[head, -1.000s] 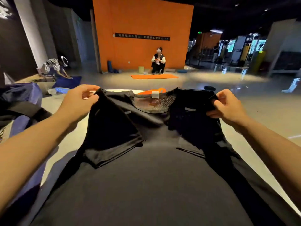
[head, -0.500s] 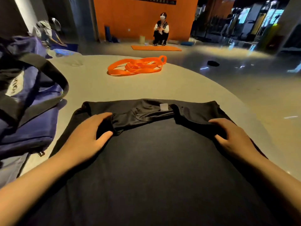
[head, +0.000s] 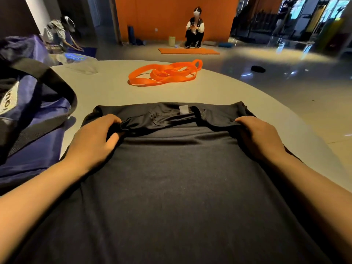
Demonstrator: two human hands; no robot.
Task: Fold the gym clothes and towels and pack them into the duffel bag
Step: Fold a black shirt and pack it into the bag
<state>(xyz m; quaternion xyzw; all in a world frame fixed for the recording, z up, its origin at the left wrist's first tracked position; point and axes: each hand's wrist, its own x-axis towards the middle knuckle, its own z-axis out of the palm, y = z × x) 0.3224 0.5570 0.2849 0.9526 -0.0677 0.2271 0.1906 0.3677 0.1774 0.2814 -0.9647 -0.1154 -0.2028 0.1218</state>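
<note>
Flat on the round grey table (head: 219, 96), nearest the camera: black T-shirt (head: 171, 178), collar end pointing away, white neck label (head: 184, 109) showing at the middle of the far edge. Sleeves folded in over the body, leaving a bunched band of cloth across the shoulder line.

Left hand (head: 95, 141) on the shirt's left shoulder, fingers curled over a gathered fold of fabric, thumb pressed beneath it, so pinching the cloth. Right hand (head: 261, 138) on the shirt's right shoulder, fingers bent down over the fabric edge, gripping it likewise; fingertips partly hidden under the fold. Both forearms stretched over the shirt's body from the near edge.

Left of the shirt, just beside it: navy duffel bag (head: 32, 126), black strap (head: 47, 77) arched over its top, white lettering on its side only partly readable. Beyond the shirt, well apart, toward the far side of the table: orange resistance bands (head: 163, 75) in a loose tangle. Left of the bands, near the table's far rim: clear plastic item (head: 80, 63), too blurred to name.

Past the table, on the floor before an orange wall (head: 171, 16): orange mat (head: 188, 51), with a crouching person (head: 195, 28) behind it. Far left of the wall: another person (head: 59, 35) bent over a blue mat.
</note>
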